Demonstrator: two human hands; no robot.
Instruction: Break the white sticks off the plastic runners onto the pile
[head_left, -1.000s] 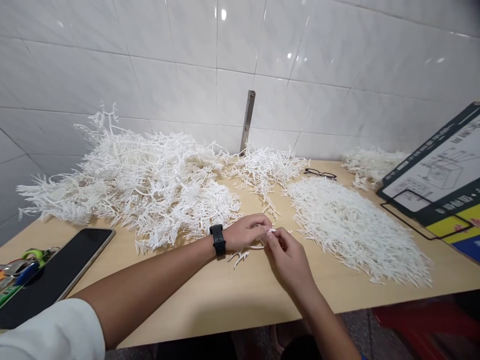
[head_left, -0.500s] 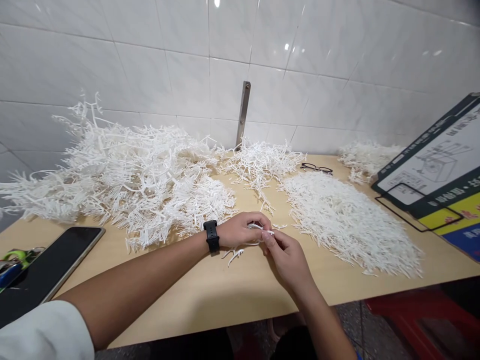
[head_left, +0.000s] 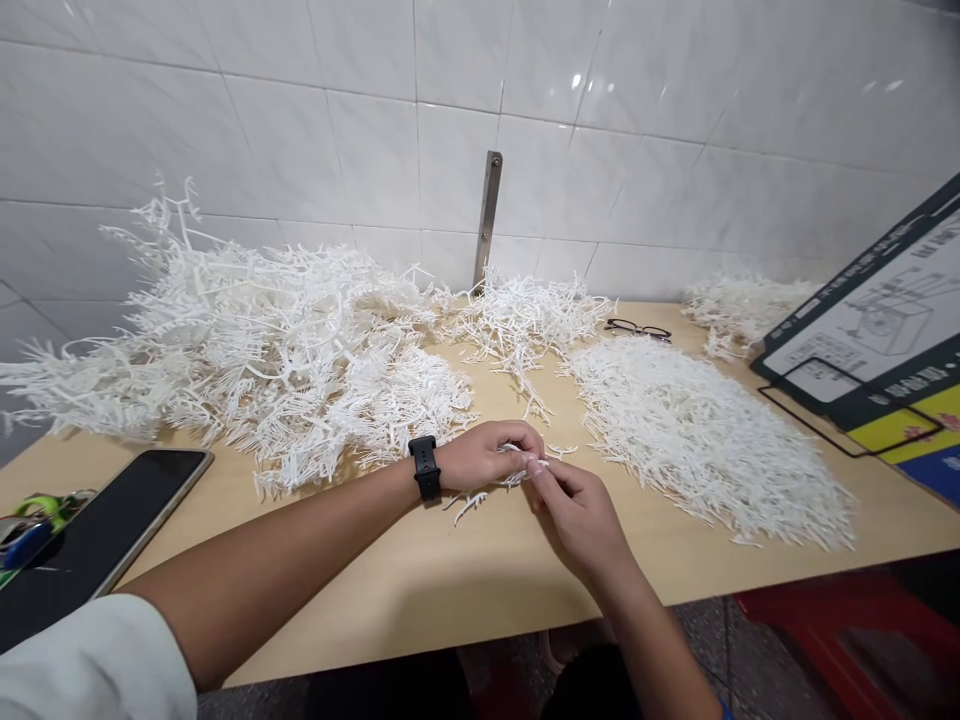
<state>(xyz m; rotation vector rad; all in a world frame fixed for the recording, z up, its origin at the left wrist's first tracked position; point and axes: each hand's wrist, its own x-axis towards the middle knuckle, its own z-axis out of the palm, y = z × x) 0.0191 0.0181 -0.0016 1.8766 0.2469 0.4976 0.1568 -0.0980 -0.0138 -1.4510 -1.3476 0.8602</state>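
Note:
My left hand (head_left: 486, 455), with a black watch on its wrist, is closed around a white branched plastic piece (head_left: 471, 502) whose end sticks out below the palm. The fingertips of my right hand (head_left: 574, 510) pinch at the same piece, touching my left thumb and fingers. A large tangled heap of white branched pieces (head_left: 285, 350) lies to the left. On the right is a flat pile of small white pieces (head_left: 697, 430). A smaller white cluster (head_left: 529, 315) sits behind my hands.
A phone (head_left: 97, 530) and keys (head_left: 37, 525) lie at the left on the wooden table (head_left: 390, 600). Glasses (head_left: 637, 329) rest near the wall. A printed box (head_left: 885, 330) with a black wire frame stands at the right, and a red stool (head_left: 847, 630) is below.
The view has shifted slightly. My hands stay together on the white piece, with only a small movement of the fingers.

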